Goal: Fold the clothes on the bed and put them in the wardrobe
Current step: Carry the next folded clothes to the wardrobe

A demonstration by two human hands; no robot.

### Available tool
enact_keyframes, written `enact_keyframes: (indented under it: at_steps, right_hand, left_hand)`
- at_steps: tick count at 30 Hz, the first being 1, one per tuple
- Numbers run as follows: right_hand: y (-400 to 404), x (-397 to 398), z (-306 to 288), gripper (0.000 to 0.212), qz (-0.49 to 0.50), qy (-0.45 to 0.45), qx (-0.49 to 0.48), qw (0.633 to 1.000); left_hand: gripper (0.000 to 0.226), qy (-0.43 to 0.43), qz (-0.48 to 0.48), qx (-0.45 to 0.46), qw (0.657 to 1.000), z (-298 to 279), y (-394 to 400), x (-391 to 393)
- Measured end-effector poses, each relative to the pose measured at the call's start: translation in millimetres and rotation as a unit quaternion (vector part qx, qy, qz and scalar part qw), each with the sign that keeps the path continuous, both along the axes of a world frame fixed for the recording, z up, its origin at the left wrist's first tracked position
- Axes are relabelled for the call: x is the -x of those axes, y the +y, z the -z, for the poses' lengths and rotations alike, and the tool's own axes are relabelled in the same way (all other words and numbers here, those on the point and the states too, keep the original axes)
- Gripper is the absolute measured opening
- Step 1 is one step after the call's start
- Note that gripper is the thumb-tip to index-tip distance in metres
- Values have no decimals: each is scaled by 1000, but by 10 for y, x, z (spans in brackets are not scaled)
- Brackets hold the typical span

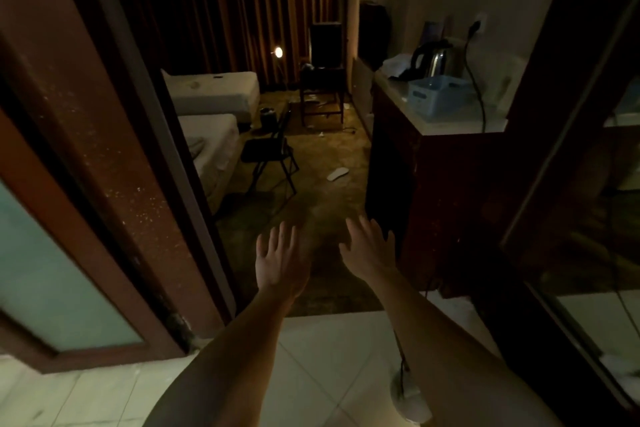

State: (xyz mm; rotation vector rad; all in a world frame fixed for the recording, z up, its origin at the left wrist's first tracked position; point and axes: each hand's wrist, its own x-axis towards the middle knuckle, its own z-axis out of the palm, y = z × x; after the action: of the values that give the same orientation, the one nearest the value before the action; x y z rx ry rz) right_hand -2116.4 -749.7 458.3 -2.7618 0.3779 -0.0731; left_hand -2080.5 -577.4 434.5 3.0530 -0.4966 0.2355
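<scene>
Reaching forward: left hand (281,262), right hand (367,248), fingers spread straight, holding nothing. Bed (216,140) well ahead, left; pale clothes (196,146) on it, indistinct.

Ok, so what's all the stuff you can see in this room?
beds: two, white, left side of the room
folding chair: one, black, beside the nearer bed
wooden chair: one, dark, far end by the curtains
curtains: brown, back wall
lamp: one, lit, behind the far bed
kettle: one, silver and black, on the counter
basket: one, pale blue, on the counter
slipper: one, white, on the floor
left hand: open, empty
right hand: open, empty
</scene>
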Motion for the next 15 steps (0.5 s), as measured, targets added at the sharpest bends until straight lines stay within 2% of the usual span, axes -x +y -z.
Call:
enact_keyframes:
  at_steps: [2, 6, 15]
  right_hand:
    - [-51, -211, -9, 60, -12, 10, -16, 1000]
    - [-135, -676, 60, 60, -25, 10, 16, 1000]
    - [-192, -2008, 211, 55, -13, 44, 28, 999]
  left_hand:
    - [69, 17, -20, 3, 1000, 38, -31, -207]
    - [72, 47, -39, -9, 998, 97, -83, -613]
    - [70, 65, -51, 11, 997, 289, -84, -1936]
